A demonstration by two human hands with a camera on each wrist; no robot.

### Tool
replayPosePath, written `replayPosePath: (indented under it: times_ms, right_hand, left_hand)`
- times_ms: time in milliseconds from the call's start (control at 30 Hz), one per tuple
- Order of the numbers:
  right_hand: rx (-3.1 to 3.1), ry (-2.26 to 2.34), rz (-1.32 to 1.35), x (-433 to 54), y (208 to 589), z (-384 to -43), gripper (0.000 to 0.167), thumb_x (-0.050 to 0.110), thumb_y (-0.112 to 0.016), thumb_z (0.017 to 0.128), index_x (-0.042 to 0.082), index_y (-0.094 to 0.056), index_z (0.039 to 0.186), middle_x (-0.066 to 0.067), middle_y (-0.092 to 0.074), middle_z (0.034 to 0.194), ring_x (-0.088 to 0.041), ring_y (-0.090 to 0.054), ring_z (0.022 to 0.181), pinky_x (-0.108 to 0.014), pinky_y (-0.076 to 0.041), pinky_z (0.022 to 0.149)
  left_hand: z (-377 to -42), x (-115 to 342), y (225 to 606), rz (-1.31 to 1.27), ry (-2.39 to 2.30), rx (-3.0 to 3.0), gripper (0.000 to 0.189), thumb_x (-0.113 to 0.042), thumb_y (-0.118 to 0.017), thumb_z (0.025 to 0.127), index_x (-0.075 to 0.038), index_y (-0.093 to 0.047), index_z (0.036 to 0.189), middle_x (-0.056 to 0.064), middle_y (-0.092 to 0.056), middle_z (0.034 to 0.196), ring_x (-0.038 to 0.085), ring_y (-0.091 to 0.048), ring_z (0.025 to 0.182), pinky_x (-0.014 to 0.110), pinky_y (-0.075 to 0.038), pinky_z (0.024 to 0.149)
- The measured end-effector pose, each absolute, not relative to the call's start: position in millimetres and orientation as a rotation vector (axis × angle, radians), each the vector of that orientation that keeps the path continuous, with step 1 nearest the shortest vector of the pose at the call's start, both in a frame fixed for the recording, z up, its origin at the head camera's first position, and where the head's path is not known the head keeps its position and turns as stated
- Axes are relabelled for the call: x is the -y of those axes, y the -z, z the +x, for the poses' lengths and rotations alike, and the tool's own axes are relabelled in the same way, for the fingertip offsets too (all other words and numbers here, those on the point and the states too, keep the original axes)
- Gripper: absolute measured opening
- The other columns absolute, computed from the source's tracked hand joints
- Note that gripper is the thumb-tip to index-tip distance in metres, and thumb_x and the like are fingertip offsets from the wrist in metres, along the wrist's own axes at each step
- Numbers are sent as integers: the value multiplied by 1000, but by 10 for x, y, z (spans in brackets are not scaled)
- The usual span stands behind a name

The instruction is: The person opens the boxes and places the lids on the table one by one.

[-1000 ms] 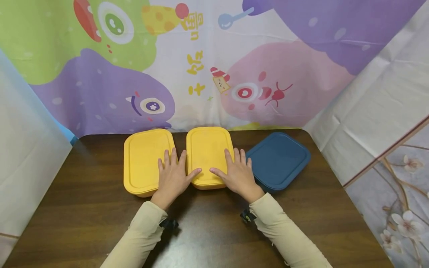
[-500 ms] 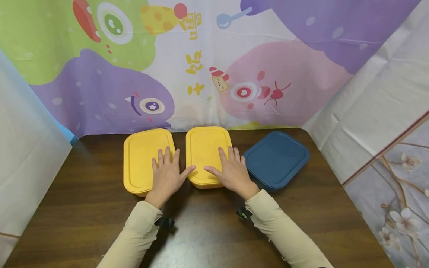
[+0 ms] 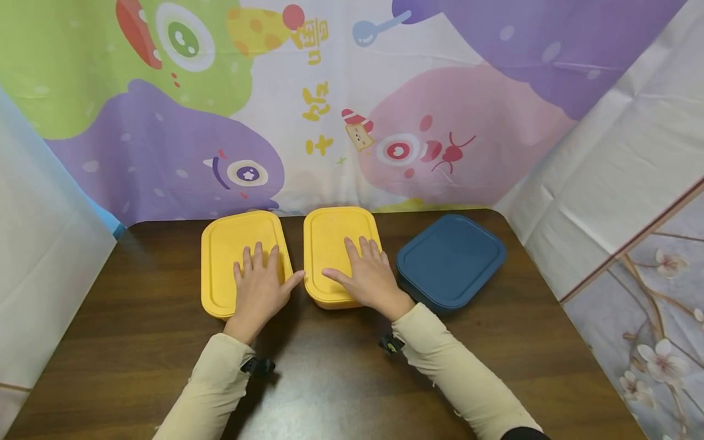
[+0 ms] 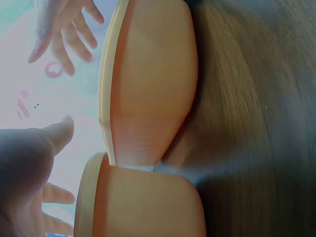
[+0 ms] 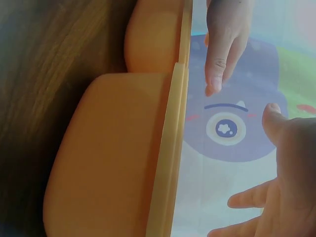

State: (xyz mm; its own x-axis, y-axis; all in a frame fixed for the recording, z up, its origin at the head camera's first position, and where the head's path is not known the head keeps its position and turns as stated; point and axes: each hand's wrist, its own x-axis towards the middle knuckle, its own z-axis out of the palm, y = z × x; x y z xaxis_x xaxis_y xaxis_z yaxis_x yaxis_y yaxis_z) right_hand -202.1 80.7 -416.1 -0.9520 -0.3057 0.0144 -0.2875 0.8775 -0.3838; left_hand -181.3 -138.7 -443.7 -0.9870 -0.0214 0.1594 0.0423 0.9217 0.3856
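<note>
Three lidded storage boxes stand in a row at the back of the table: a yellow box (image 3: 220, 244) on the left, another yellow box (image 3: 324, 244) in the middle, and a dark blue box (image 3: 451, 260) turned askew on the right. Over the left yellow box hovers my left hand (image 3: 258, 293), fingers spread, thumb pointing toward the middle box. My right hand (image 3: 370, 278) is above the middle box with its fingers extended. Both wrist views show a gap between the hands and the yellow lids (image 5: 170, 148). Neither hand holds anything.
The dark wooden table (image 3: 330, 379) extends in front of the boxes. A cartoon-printed cloth (image 3: 330, 177) hangs right behind its back edge. White cloth (image 3: 599, 183) hangs at the right, and pale cloth (image 3: 44, 256) at the left.
Both hands have drifted left. The left hand moved off the gap between the yellow boxes to over the left one; the right hand moved away from the blue box. The boxes stay put.
</note>
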Motion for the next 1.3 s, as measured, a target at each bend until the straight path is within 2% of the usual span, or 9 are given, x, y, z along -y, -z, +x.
replayPosePath:
  times_ms: [500, 833, 1300]
  right_hand:
    - [-2940, 640, -543, -577, 4171, -2022, 86, 70, -45, 90, 14, -28, 154, -21, -29, 156, -41, -24, 146, -58, -23, 116]
    - [-2921, 637, -561, -456, 4205, -2029, 86, 70, -44, 90, 15, -29, 154, -19, -30, 156, -38, -26, 146, -55, -25, 116]
    - [-2912, 605, -612, -276, 4204, -1999, 84, 69, -42, 91, 14, -30, 154, -18, -32, 156, -36, -29, 145, -51, -28, 116]
  left_hand:
    - [-1770, 1614, 4453, 84, 611, 2951, 81, -55, -57, 91, -1, -34, 147, 33, -18, 155, 52, -9, 144, 71, -9, 112]
    - [-1718, 1725, 4503, 113, 592, 2921, 80, -53, -59, 91, 0, -36, 146, 35, -22, 152, 54, -13, 142, 72, -11, 110]
    - [-1675, 1844, 4512, 171, 618, 2921, 80, -53, -57, 92, 2, -35, 146, 36, -19, 153, 55, -12, 142, 73, -10, 109]
